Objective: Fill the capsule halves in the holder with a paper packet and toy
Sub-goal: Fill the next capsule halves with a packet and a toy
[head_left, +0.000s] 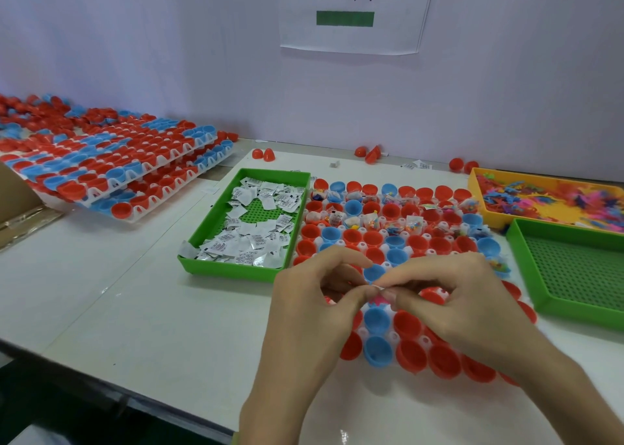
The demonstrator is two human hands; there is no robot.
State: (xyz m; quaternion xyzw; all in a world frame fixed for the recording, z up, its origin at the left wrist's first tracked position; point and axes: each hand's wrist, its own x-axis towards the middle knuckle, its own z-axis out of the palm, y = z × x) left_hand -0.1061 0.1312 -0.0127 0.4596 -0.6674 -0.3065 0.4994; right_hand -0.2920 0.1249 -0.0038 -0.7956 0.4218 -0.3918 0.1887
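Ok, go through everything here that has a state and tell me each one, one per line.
Left hand: pinching the packet.
Right hand: pinching the same packet.
Packet: held over the holder, not yet in.
Holder: some far halves filled, near ones mostly empty.
Packet tray: partly full.
Toy tray: holding a loose pile of toys.
Spare holders: stacked, loaded with empty halves.

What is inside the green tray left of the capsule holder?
The green tray holds loose white paper packets with dark print; a patch of its studded floor shows bare. Anything under the packets is covered.
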